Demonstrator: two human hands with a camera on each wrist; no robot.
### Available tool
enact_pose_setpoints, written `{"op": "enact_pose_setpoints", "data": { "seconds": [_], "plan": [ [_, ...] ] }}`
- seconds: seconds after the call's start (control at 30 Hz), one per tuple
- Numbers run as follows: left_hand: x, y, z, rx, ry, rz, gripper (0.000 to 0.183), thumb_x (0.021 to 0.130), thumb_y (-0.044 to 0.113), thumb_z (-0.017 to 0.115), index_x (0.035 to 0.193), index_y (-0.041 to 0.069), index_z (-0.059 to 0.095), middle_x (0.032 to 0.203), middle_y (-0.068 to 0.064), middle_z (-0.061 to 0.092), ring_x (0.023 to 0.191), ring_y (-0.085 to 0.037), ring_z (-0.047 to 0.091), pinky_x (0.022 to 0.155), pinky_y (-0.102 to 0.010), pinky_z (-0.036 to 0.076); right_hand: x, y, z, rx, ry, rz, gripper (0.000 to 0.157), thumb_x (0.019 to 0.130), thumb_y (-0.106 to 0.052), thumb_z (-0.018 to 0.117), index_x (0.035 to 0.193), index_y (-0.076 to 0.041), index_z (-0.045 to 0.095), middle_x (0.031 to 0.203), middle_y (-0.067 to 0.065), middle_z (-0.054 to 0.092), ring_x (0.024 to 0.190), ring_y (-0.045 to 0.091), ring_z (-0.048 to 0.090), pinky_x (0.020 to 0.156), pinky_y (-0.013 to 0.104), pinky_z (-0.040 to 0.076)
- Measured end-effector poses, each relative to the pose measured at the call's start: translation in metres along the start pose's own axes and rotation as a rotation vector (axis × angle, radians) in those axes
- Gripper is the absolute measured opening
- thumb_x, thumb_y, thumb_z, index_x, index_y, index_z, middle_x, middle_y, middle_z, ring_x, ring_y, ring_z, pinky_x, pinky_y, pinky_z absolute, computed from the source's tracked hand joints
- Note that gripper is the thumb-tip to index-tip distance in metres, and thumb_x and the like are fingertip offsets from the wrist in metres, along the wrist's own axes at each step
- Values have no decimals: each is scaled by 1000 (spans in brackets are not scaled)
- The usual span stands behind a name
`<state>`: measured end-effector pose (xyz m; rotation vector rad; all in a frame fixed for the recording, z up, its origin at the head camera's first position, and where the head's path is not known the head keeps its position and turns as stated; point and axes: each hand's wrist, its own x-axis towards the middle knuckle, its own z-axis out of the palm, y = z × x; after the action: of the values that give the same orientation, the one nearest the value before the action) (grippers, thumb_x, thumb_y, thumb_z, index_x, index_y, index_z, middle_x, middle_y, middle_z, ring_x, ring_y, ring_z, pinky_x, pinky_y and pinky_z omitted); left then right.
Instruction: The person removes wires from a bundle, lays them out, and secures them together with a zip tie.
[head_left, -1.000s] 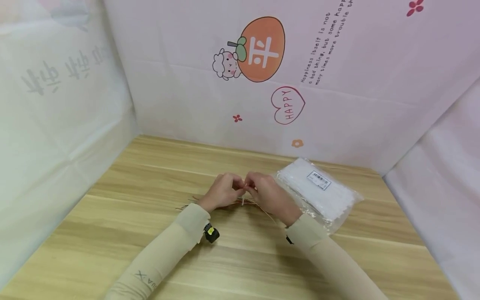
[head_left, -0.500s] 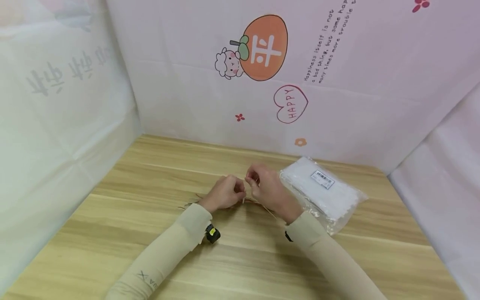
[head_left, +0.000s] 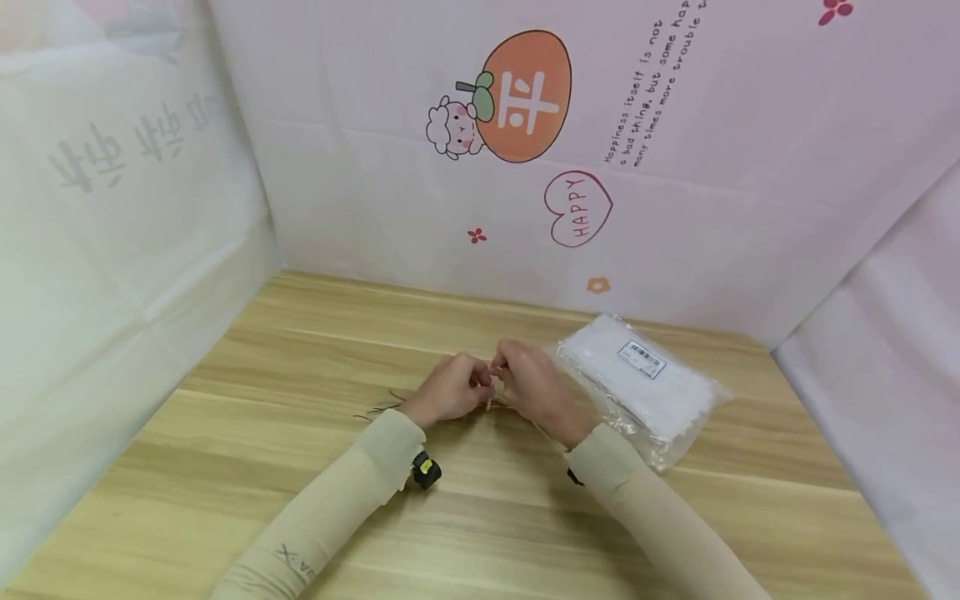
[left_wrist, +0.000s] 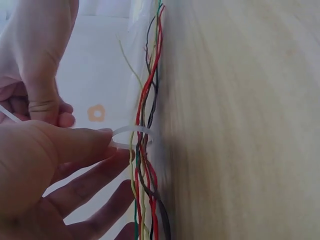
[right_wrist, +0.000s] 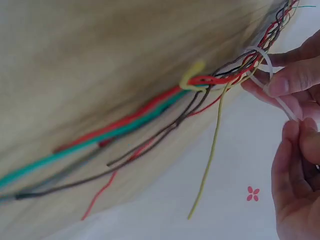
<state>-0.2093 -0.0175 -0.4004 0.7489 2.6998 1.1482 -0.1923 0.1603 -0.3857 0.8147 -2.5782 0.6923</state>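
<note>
A white cable tie (left_wrist: 134,129) forms a loose loop around a bundle of thin red, black, green and yellow wires (left_wrist: 145,100). My left hand (head_left: 452,387) pinches the tie beside the loop between thumb and fingers, as the left wrist view shows. Close by on its right, my right hand (head_left: 536,387) pinches the tie's tail (right_wrist: 286,107) between thumb and forefinger. The wires lie along the table, their loose ends (right_wrist: 205,170) spreading out in the right wrist view. In the head view both hands hide most of the bundle.
A clear plastic bag of white strips (head_left: 637,375) with a barcode label lies just right of my right hand. Printed white cloth (head_left: 375,208) hangs behind and at both sides of the wooden table (head_left: 480,533).
My right hand drew up and slightly away from the left hand half a second ago, and is now back close beside it. My left hand has stayed nearly in place.
</note>
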Motion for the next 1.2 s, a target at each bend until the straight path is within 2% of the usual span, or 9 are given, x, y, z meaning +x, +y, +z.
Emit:
{"op": "enact_pose_setpoints", "data": {
  "seconds": [0.23, 0.37, 0.47, 0.6, 0.83, 0.9, 1.0, 1.1, 1.2],
  "plan": [
    [-1, 0, -1, -41, -33, -31, 16, 97, 11, 75, 81, 10, 75, 77, -4, 74, 59, -9, 58, 57, -23, 45, 14, 1, -10, -191, 286, -236, 24, 83, 18, 69, 85, -4, 60, 80, 9, 72, 60, 23, 67, 48, 30, 49],
    [-2, 3, 1, -27, -29, -25, 14, 97, 12, 75, 83, 9, 75, 79, 0, 72, 68, -9, 57, 63, -23, 45, 20, 4, -16, -237, 393, -305, 28, 79, 21, 69, 80, -3, 55, 76, 8, 68, 54, 21, 62, 43, 26, 40],
    [-4, 3, 4, -6, -24, -13, 17, 97, 13, 75, 81, 11, 74, 79, 3, 68, 73, -9, 56, 67, -24, 45, 21, 6, -17, -257, 431, -334, 31, 77, 21, 71, 78, -3, 53, 75, 8, 64, 53, 20, 59, 42, 23, 37],
    [-9, 4, 6, 26, -12, -13, 20, 97, 14, 76, 78, 12, 72, 76, 4, 66, 68, -10, 53, 64, -25, 42, 22, 8, -16, -270, 460, -368, 32, 80, 18, 75, 76, -3, 51, 73, 8, 61, 51, 17, 54, 42, 23, 36],
    [-12, 4, 12, 108, 6, 38, 23, 97, 16, 77, 75, 16, 70, 83, 5, 73, 67, -8, 53, 64, -26, 41, 21, 12, -16, -258, 476, -389, 34, 80, 17, 77, 75, -2, 50, 71, 9, 59, 51, 17, 52, 42, 25, 39],
    [-12, 2, 13, 129, 5, 57, 23, 97, 17, 77, 75, 16, 70, 84, 5, 74, 69, -8, 55, 65, -26, 43, 21, 12, -17, -250, 450, -372, 31, 82, 15, 77, 77, -2, 51, 73, 9, 62, 53, 19, 57, 44, 27, 42],
    [-13, 0, 13, 159, -14, 76, 21, 97, 17, 78, 77, 15, 71, 86, 4, 75, 75, -9, 60, 70, -28, 48, 22, 10, -19, -178, 359, -279, 22, 89, 8, 76, 83, -1, 57, 79, 13, 70, 61, 24, 68, 49, 29, 50],
    [-13, 1, 11, 211, -37, 97, 13, 96, 15, 78, 84, 15, 75, 89, 2, 76, 82, -13, 67, 76, -33, 55, 25, 9, -25, -42, 240, -107, 11, 96, 0, 73, 92, 0, 63, 88, 15, 75, 73, 26, 74, 59, 32, 57],
    [-13, 2, 10, 296, -43, 107, 6, 97, 14, 77, 91, 14, 79, 93, 0, 78, 86, -16, 72, 79, -37, 58, 25, 8, -31, 75, 142, 80, 7, 101, -5, 70, 99, 1, 68, 94, 16, 77, 80, 25, 77, 68, 34, 62]
  ]
}}
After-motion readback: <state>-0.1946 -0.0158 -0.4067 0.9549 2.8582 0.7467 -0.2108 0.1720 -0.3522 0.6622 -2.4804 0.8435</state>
